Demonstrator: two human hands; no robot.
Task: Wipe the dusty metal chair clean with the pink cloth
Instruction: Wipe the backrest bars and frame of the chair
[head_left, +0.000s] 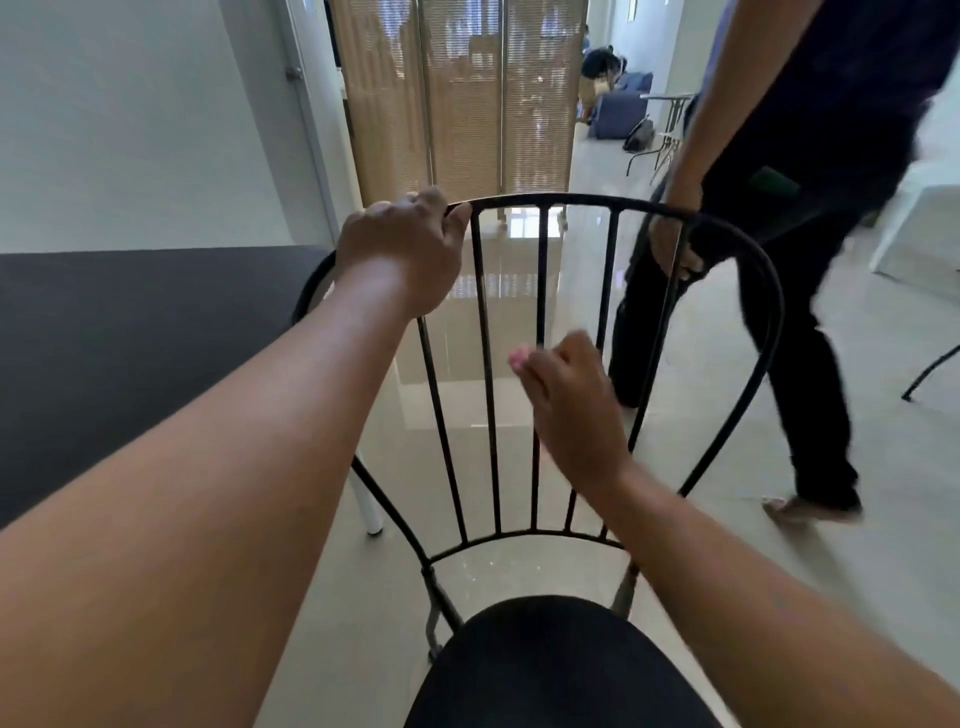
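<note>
Shiny pale floor tiles (883, 415) ran all around, pretty reflective. Closest to the camera, below both grips, was the round black seat (556, 670) of the metal chair (487, 364). Up from that, the right grip (571, 405) was curled tight around the pink cloth (518, 357). Only a little pink bit poked out past the fingers, right at the thin upright bars in the middle of the backrest. Up and left of it, the left grip (402, 254) was wrapped over the curved top rail (545, 199), fingers hooked round the far side. Left of that grip sat a dark table (130, 338) with a white leg (366, 504). Off to the right of the right grip, behind the backrest, stood another person (779, 234) in dark clothes, kinda blurry, one hand down by the rail; couldn't tell if it touched. Farthest back, beyond the left grip, was a woven folding screen (457, 104).
</note>
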